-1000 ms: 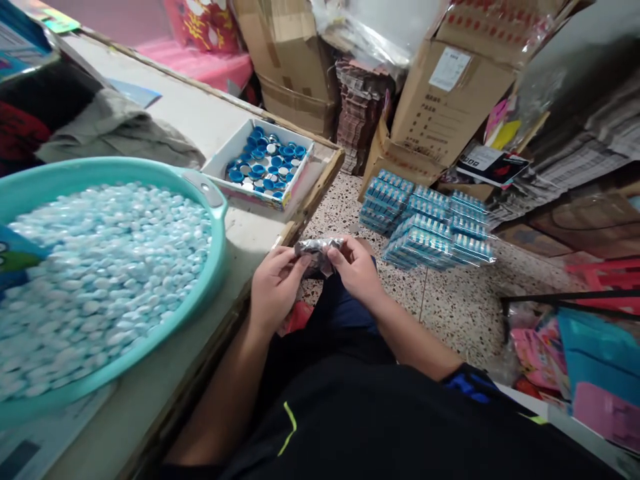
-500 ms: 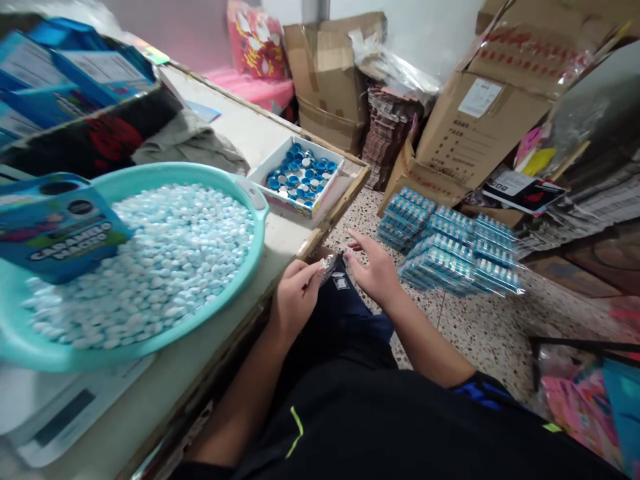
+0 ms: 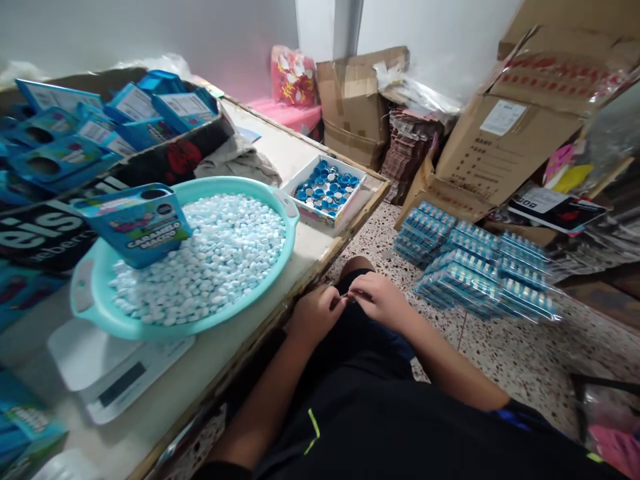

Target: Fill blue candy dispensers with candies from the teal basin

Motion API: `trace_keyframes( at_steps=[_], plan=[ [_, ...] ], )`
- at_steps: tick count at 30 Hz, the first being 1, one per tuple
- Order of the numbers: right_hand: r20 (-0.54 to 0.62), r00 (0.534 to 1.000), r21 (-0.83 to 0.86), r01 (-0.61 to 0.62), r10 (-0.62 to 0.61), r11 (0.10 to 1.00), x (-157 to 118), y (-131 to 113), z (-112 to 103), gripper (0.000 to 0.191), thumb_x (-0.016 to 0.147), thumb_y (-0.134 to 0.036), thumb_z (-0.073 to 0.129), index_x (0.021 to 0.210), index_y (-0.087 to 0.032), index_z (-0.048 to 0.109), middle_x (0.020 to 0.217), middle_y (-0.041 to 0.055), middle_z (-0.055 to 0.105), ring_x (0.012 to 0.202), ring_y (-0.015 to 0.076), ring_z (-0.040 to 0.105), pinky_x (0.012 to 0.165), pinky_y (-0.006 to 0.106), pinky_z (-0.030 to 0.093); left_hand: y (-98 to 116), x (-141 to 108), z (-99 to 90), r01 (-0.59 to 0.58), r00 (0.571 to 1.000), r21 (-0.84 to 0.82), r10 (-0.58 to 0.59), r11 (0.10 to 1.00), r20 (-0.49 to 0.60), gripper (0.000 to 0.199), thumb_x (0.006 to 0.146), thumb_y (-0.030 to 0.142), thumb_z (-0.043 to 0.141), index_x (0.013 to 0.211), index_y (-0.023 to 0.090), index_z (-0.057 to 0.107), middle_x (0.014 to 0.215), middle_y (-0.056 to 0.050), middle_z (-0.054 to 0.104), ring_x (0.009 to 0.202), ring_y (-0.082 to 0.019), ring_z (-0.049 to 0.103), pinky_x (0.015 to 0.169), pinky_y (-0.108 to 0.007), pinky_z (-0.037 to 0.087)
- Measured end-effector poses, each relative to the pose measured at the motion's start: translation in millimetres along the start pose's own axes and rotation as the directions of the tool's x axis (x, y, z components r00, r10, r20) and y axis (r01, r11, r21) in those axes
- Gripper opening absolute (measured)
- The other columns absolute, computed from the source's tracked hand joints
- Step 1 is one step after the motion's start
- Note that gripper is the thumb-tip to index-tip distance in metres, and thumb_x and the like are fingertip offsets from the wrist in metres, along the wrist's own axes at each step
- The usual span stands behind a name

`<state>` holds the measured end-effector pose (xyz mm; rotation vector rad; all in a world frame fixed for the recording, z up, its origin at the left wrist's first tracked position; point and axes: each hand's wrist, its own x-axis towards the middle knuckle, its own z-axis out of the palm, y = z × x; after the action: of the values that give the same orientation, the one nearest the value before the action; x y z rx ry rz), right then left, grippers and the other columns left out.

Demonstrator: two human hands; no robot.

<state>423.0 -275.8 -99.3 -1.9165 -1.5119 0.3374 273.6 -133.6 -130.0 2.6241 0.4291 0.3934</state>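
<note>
Over my lap, just past the table edge, my left hand (image 3: 316, 315) is closed with thumb and fingers pinched. Facing it, my right hand (image 3: 379, 301) is pinched too, its fingertips almost meeting the left ones. Only a thin sliver of some small thing shows between them; the fingers hide the rest. To the left of my hands, a turquoise basin (image 3: 293, 230) full of pale blue and white candies (image 3: 235, 257) stands on a white kitchen scale (image 3: 107, 393). A blue printed carton (image 3: 145, 227) rests on the candies.
A shallow box (image 3: 325, 217) of blue and silver caps sits near the table corner. At the left, a black box (image 3: 125, 177) holds several blue cartons. Plastic-wrapped blue packs (image 3: 465, 267) are stacked on the speckled floor, before large cardboard boxes (image 3: 500, 147).
My right fingers, spread before, have closed in against the left ones. The crinkled silvery piece seen in my left hand is now mostly hidden. My view has swung left.
</note>
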Motion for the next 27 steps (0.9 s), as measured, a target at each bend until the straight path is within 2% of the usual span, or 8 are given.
trace_keyframes(
  at_steps=[3, 6, 10, 14, 20, 23, 27],
  plan=[
    [-0.004, 0.999, -0.064, -0.035, 0.034, 0.997, -6.7, -1.2, -1.7, 0.015, 0.098, -0.015, 0.061, 0.091, -0.018, 0.074, 0.093, 0.0096, 0.075, 0.089, 0.0245, 0.059, 0.083, 0.04, 0.047, 6.0, 9.0, 7.5, -0.082, 0.986, 0.121, 0.063, 0.989, 0.155, 0.032, 0.104, 0.033, 0.056, 0.081, 0.017, 0.07, 0.077, -0.008, 0.071, 0.065, -0.02, 0.062, 0.057, -0.031, 0.03],
    [-0.008, 0.997, -0.098, -0.078, 0.077, 0.992, -10.4, 0.8, -0.1, 0.018, 0.097, -0.013, 0.059, 0.087, -0.018, 0.074, 0.092, 0.0103, 0.075, 0.088, 0.0245, 0.058, 0.084, 0.04, 0.047, 12.9, 18.0, 17.8, -0.17, 0.967, 0.137, 0.138, 0.976, 0.216, 0.033, 0.104, 0.027, 0.051, 0.082, 0.015, 0.072, 0.076, -0.01, 0.072, 0.061, -0.021, 0.061, 0.055, -0.032, 0.025],
    [-0.1, 0.983, -0.058, -0.157, 0.151, 0.986, -12.6, 5.8, 8.8, 0.016, 0.094, -0.015, 0.062, 0.081, -0.019, 0.072, 0.089, 0.0092, 0.075, 0.091, 0.0241, 0.062, 0.086, 0.039, 0.048, 14.6, 22.2, 30.4, -0.205, 0.967, 0.156, 0.176, 0.966, 0.184, 0.03, 0.101, 0.022, 0.051, 0.08, 0.015, 0.072, 0.072, -0.012, 0.071, 0.062, -0.022, 0.063, 0.055, -0.032, 0.023],
    [-0.147, 0.957, 0.023, -0.251, 0.252, 0.968, -10.5, 6.9, 20.4, 0.021, 0.092, -0.019, 0.06, 0.073, -0.02, 0.068, 0.08, 0.0081, 0.072, 0.083, 0.0225, 0.061, 0.08, 0.038, 0.048, 7.5, 17.4, 40.3, -0.191, 0.971, 0.171, 0.161, 0.966, 0.177, 0.029, 0.099, 0.02, 0.052, 0.076, 0.016, 0.069, 0.068, -0.011, 0.07, 0.057, -0.022, 0.062, 0.053, -0.034, 0.02],
    [-0.18, 0.907, 0.151, -0.356, 0.38, 0.922, -4.0, -0.1, 23.1, 0.022, 0.082, -0.013, 0.064, 0.062, -0.02, 0.061, 0.071, 0.0075, 0.067, 0.072, 0.0198, 0.057, 0.07, 0.036, 0.043, -0.5, 12.2, 42.1, -0.285, 0.954, 0.104, 0.271, 0.953, 0.129, 0.032, 0.101, 0.018, 0.047, 0.076, 0.017, 0.066, 0.068, -0.009, 0.07, 0.058, -0.022, 0.064, 0.054, -0.034, 0.027],
    [-0.096, 0.845, 0.291, -0.481, 0.526, 0.827, -7.6, -4.3, 17.8, 0.02, 0.078, -0.011, 0.062, 0.061, -0.02, 0.063, 0.067, 0.0039, 0.068, 0.066, 0.017, 0.058, 0.065, 0.032, 0.042, 2.3, 10.8, 39.8, -0.369, 0.927, 0.098, 0.358, 0.924, 0.114, 0.031, 0.102, 0.021, 0.049, 0.076, 0.017, 0.065, 0.066, -0.008, 0.069, 0.058, -0.021, 0.064, 0.053, -0.033, 0.029],
    [0.052, 0.707, 0.466, -0.642, 0.706, 0.609, -21.2, -7.5, 11.8, 0.015, 0.075, -0.015, 0.065, 0.061, -0.019, 0.069, 0.063, 0.0015, 0.07, 0.063, 0.0165, 0.061, 0.061, 0.029, 0.045, 10.8, 7.0, 37.8, -0.487, 0.87, 0.089, 0.474, 0.869, 0.134, 0.023, 0.098, 0.017, 0.051, 0.079, 0.018, 0.064, 0.066, -0.006, 0.067, 0.06, -0.021, 0.065, 0.055, -0.033, 0.035]
  ],
)
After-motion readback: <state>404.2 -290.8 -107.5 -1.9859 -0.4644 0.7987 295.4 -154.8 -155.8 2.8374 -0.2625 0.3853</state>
